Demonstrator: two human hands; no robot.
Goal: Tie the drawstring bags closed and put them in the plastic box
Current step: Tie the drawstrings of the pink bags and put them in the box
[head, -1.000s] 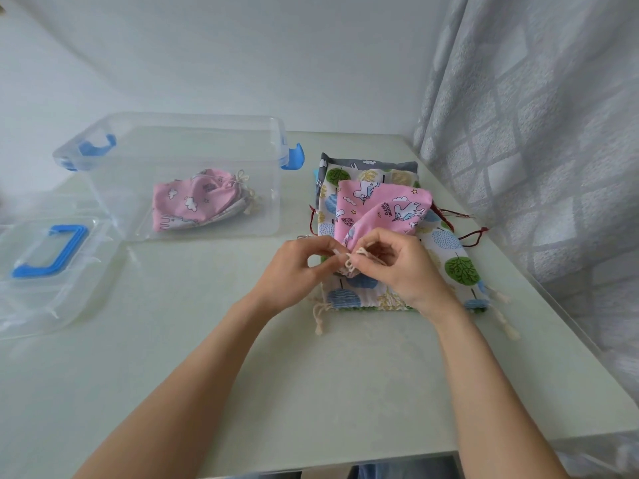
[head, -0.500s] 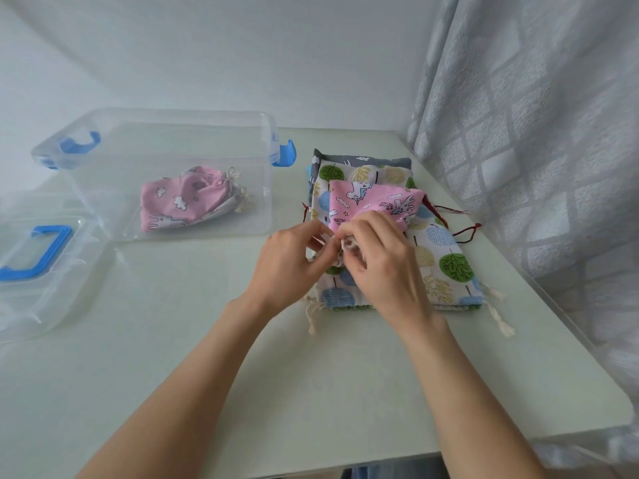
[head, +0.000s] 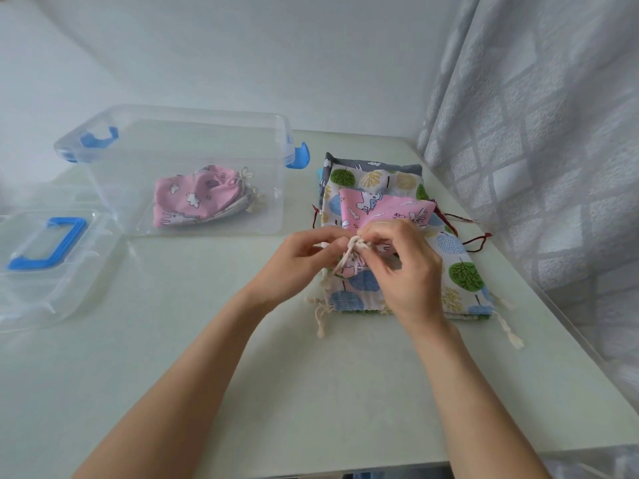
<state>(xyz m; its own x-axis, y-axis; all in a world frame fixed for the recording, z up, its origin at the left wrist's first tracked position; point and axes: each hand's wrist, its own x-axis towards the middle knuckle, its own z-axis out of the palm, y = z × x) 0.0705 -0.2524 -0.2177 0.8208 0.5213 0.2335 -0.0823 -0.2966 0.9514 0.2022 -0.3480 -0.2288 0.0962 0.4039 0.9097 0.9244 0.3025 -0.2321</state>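
At far left of the frame, a clear lid (head: 45, 267) with a blue handle (head: 48, 243), flat on the pale table (head: 276, 392). Right of it, toward upper left, an open clear box (head: 193, 140) with blue latches, holding a tied pink bag (head: 186, 202) with its cord bow toward the right wall; more cloth under it, too hidden to tell apart. At center, left hand (head: 297, 261) and right hand (head: 404, 267) close together over the gathered mouth of a second pink bag (head: 380, 209), fingertips of both curled in and pinching the cream cord (head: 352, 250) at the neck; knot itself partly hidden by the fingers, so not clear how far tied. That bag resting on a stack of flat bags: a tree-print bag (head: 460, 267) on top, a grey bag (head: 390, 165) showing only at the far edge. Dark red cords (head: 477, 240) trailing out at the stack's right side, cream cord ends (head: 320, 316) lying on the table at its near corners. At right of the frame, a grey patterned curtain (head: 539, 133) hanging beside the table edge. Across the top, a plain white wall (head: 242, 57).
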